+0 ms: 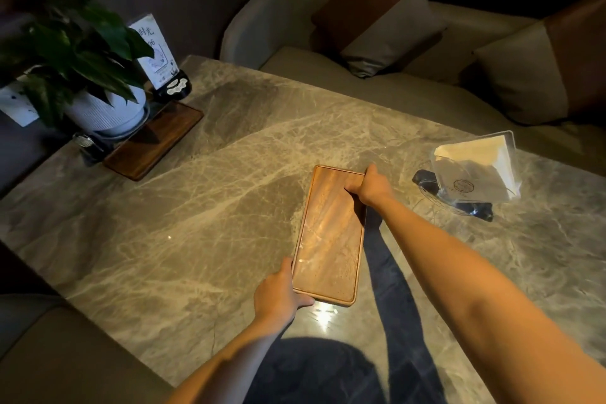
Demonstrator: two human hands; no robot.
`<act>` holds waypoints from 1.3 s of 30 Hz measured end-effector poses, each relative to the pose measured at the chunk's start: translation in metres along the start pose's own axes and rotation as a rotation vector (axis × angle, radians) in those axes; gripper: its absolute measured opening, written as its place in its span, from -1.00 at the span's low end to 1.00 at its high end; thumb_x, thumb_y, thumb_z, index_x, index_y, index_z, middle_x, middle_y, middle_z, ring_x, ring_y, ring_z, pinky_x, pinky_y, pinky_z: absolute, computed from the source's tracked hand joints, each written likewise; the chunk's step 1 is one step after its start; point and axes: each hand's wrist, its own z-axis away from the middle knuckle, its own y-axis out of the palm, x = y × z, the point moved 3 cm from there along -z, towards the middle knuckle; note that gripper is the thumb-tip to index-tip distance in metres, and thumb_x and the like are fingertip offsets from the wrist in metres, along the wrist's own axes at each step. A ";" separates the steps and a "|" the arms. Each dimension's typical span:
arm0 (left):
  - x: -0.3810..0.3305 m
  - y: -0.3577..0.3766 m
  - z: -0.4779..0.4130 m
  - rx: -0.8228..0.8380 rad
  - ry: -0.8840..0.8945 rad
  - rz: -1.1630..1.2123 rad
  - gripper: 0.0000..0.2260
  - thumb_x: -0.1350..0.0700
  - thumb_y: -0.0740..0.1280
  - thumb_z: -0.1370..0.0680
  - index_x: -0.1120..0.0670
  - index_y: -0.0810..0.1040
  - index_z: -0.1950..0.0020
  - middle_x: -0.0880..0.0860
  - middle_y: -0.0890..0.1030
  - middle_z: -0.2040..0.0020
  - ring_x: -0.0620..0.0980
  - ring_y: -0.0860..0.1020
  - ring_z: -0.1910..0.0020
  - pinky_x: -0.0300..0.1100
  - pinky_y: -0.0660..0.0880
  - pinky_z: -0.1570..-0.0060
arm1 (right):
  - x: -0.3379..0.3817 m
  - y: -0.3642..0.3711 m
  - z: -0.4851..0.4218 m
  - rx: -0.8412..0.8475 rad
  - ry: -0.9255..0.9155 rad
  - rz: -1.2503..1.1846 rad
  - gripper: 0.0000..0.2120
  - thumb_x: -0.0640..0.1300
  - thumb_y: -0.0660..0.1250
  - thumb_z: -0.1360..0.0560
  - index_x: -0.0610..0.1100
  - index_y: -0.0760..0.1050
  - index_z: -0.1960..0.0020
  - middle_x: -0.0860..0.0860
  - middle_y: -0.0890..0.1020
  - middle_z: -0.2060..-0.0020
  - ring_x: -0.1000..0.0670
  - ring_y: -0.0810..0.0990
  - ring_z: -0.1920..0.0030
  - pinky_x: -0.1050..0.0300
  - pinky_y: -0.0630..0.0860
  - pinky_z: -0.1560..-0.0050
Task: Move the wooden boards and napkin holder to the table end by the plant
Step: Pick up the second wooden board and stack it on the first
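Here, both arms reach out over the grey marbled surface (pixel 203 193), the left hand (pixel 278 295) gripping the near corner and the right hand (pixel 370 185) the far corner of a rectangular rimmed wooden board (pixel 328 236) at the middle, cushioned sofas around.

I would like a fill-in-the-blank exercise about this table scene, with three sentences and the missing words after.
1. Both hands hold the wooden board: the left hand at its near end, the right hand at its ____ end.
2. A second board lies beside the potted ____.
3. The clear napkin holder stands to the ____ of the held board.

Missing words: far; plant; right
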 end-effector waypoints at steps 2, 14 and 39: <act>0.007 -0.017 -0.007 -0.010 0.015 0.005 -0.33 -0.04 0.53 -0.30 0.05 0.32 -0.31 0.11 0.62 -0.16 0.15 0.58 -0.12 -0.03 0.52 -0.04 | 0.016 -0.001 0.001 -0.027 -0.023 -0.008 -0.42 -0.04 0.37 -0.48 -0.27 0.23 -0.36 -0.27 0.53 -0.21 -0.26 0.51 -0.21 -0.07 0.49 -0.11; 0.099 -0.150 -0.070 -0.020 0.079 -0.014 -0.28 -0.03 0.53 -0.31 0.01 0.26 -0.37 0.11 0.59 -0.23 0.16 0.56 -0.16 0.00 0.52 -0.10 | 0.157 0.042 -0.008 -0.094 -0.075 -0.054 -0.41 0.03 0.49 -0.37 -0.24 0.31 -0.22 -0.24 0.56 -0.17 -0.25 0.53 -0.19 -0.11 0.53 -0.13; 0.218 -0.260 -0.207 0.184 -0.027 -0.065 -0.24 0.09 0.44 -0.43 0.01 0.08 -0.50 0.14 0.32 -0.46 0.14 0.33 -0.42 0.01 0.31 -0.41 | 0.303 0.156 -0.095 0.066 0.046 -0.007 -0.28 -0.05 0.54 -0.33 -0.31 0.24 -0.29 -0.27 0.47 -0.29 -0.27 0.45 -0.31 -0.12 0.44 -0.25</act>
